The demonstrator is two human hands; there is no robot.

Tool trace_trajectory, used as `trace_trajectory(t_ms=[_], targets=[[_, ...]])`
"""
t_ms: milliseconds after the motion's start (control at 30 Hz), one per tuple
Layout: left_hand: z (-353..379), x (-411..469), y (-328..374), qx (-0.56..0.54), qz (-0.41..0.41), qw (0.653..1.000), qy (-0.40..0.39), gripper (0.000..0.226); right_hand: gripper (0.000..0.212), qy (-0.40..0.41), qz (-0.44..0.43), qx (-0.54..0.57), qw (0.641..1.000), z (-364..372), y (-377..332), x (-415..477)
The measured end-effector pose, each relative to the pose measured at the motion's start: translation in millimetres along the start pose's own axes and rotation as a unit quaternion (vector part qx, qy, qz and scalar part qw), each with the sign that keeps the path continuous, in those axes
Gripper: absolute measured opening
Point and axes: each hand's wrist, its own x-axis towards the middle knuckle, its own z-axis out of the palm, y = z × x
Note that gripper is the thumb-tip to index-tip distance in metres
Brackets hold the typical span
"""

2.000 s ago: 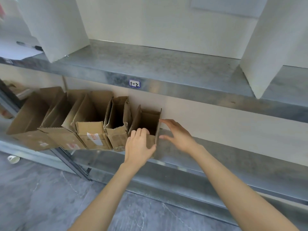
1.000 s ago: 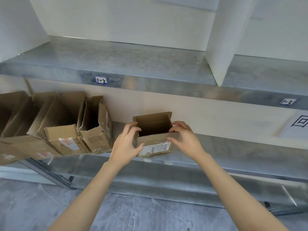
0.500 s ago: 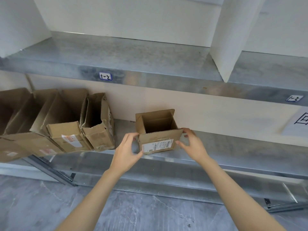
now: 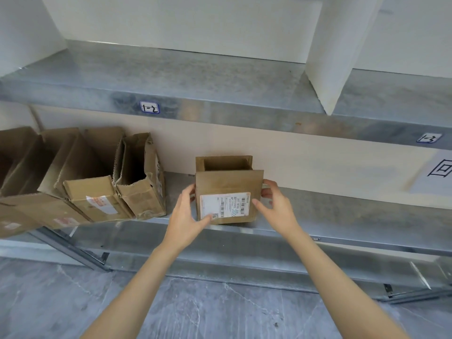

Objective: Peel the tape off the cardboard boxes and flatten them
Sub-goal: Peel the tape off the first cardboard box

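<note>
Left hand (image 4: 187, 216) and right hand (image 4: 274, 206) grip one small cardboard box (image 4: 228, 184) between them at the front edge of the lower shelf (image 4: 354, 216). Far left on that same metal shelf stands a row of open boxes (image 4: 97, 182), brown and worn, packed side by side and leaning, their open tops towards the camera. Some carry labels on the near face. A strip of bare shelf parts this row from the held box. The left hand comes next: its thumb presses the front face at the lower left corner of the white shipping label (image 4: 225, 205), and its fingers curl round the left side wall. The small box stands upright with its top open and the barcoded label facing the camera. At its right edge the right hand pinches the wall, thumb on the front and fingers bent round the corner. Above, the upper shelf (image 4: 208, 74) bears a handwritten tag (image 4: 149, 107), then a white divider (image 4: 337, 52), then a second tag (image 4: 428, 138). A paper sheet (image 4: 437, 174) hangs on the wall at far right, and a grey stone floor (image 4: 220, 314) lies below
</note>
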Motion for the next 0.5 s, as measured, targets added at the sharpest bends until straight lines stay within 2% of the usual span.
trace_trajectory(t_ms=[133,267,500], targets=[[-8.8,5.3,13.9,-0.037,0.010,0.999,0.029,0.090,0.063,0.033,0.004,0.069,0.997,-5.0,-15.1,-1.8],[-13.2,10.8,21.8,-0.066,-0.001,0.998,0.022,0.073,0.064,0.040,0.006,0.118,0.992,-7.3,-31.0,-2.8],[-12.2,8.5,26.6,-0.091,-0.008,0.996,0.009,0.069,0.056,-0.029,-0.009,0.042,0.999,-10.7,-30.6,-6.3]])
